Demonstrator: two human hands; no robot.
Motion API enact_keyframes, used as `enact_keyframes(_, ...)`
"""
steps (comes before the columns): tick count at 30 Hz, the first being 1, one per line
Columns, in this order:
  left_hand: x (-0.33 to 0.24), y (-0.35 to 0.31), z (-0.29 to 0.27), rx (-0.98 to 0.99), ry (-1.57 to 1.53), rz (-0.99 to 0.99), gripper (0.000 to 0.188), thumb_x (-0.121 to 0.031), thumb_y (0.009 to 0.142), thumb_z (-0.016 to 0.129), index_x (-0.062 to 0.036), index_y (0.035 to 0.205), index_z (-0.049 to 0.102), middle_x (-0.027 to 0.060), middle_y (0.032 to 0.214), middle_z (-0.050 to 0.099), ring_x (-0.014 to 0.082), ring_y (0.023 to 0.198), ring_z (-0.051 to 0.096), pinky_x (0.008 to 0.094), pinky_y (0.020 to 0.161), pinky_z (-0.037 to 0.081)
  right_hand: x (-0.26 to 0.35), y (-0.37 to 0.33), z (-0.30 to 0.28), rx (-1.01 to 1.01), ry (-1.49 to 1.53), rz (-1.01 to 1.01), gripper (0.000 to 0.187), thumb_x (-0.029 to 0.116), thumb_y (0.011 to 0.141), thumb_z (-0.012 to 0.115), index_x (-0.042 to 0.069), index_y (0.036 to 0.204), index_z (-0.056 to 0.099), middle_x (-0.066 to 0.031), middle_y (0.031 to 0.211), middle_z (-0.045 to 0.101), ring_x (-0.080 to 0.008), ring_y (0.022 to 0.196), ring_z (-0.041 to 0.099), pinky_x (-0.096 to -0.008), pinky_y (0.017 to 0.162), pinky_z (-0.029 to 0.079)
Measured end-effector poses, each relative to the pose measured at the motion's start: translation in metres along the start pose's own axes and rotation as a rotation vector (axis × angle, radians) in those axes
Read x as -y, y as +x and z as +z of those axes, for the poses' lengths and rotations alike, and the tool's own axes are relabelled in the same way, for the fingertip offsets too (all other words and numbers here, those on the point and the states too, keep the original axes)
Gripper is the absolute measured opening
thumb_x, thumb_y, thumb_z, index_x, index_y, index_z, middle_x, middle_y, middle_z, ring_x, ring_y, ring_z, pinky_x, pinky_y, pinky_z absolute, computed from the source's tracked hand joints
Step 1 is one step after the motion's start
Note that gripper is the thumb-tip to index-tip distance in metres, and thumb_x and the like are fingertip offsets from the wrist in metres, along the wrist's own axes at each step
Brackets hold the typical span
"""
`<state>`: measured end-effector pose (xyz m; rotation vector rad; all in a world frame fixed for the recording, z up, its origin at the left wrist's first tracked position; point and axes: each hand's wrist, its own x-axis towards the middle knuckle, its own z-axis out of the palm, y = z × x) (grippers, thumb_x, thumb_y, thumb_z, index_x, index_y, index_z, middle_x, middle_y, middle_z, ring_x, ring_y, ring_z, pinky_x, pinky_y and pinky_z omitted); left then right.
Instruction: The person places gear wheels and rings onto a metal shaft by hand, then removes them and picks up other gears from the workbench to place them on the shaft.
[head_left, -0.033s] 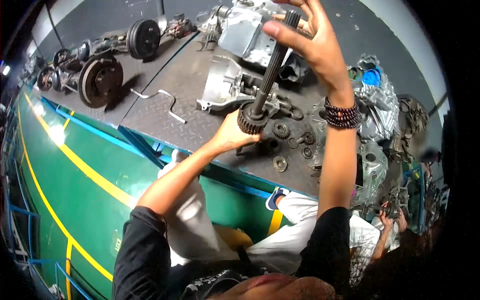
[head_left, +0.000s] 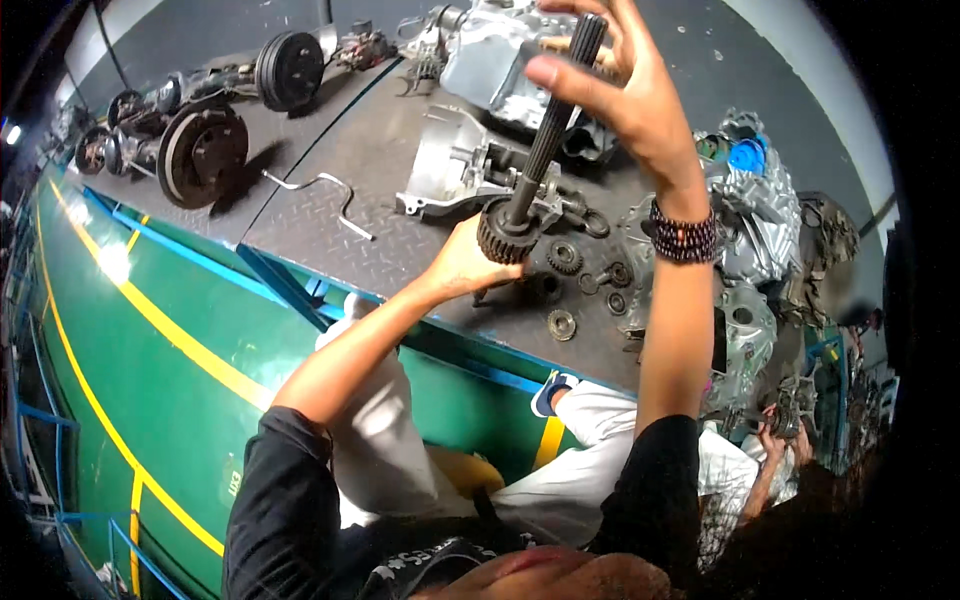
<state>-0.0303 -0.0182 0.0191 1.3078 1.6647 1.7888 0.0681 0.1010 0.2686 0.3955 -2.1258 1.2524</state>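
A dark splined gear shaft stands tilted in front of me, its toothed gear at the lower end. Around that gear end my left hand is closed, its fingers mostly hidden behind the teeth. At the upper end my right hand, with a beaded bracelet on the wrist, has its thumb and fingers spread around the splines. Whether they touch the shaft, I cannot tell. Behind the shaft lies an opened silver gearbox housing with shafts inside.
Several loose gears lie on the metal-topped bench. A bent rod and brake drums are to the left. A large silver casing sits behind, more castings rightward. Another person's hands hold a part at lower right.
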Motion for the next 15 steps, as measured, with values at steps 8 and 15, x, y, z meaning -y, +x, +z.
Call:
enact_keyframes(8,0.006,0.001,-0.001,0.064,-0.088,-0.032,0.047,-0.015,0.074,0.083,-0.0023,0.115,0.064,0.0032,0.101,0.070,0.0121,0.089,0.064,0.0332,0.078,0.056,-0.090,-0.092,0.048,-0.037,-0.082,0.011,0.141,0.016,0.067,0.098,0.012,0.165,-0.003,-0.0161,0.141,0.050,-0.0265,0.116,0.064,-0.0398,0.099,0.056)
enact_keyframes(15,-0.007,-0.003,0.000,0.052,0.009,0.053,0.064,-0.011,0.069,0.084,-0.0012,0.126,0.060,0.0091,0.115,0.071,0.0180,0.106,0.064,0.0350,0.099,0.052,-0.094,-0.106,0.060,0.011,-0.275,0.005,0.116,0.021,0.063,0.099,0.006,0.154,0.028,-0.0117,0.137,0.054,-0.0249,0.116,0.066,-0.0405,0.099,0.055)
